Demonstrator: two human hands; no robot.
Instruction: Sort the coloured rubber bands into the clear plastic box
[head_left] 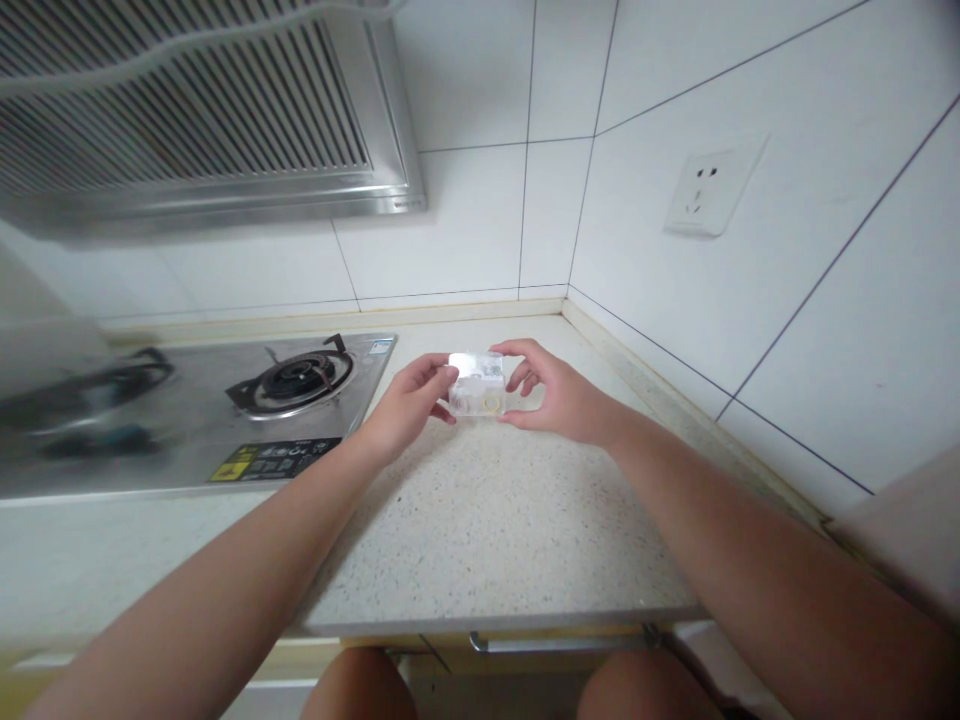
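Observation:
A small clear plastic box [477,384] with something pale yellow inside is held between both hands above the speckled countertop [480,530]. My left hand [409,402] pinches its left end with fingers closed. My right hand [551,390] grips its right end, thumb on top and fingers curled beneath. The box sits near the back corner of the counter, just off the surface or resting lightly on it; I cannot tell which.
A steel gas hob [187,410] with a burner [300,378] lies to the left, under an extractor hood [202,120]. White tiled walls meet in the corner; a wall socket [709,190] is on the right wall. A drawer handle [555,640] runs below the counter edge.

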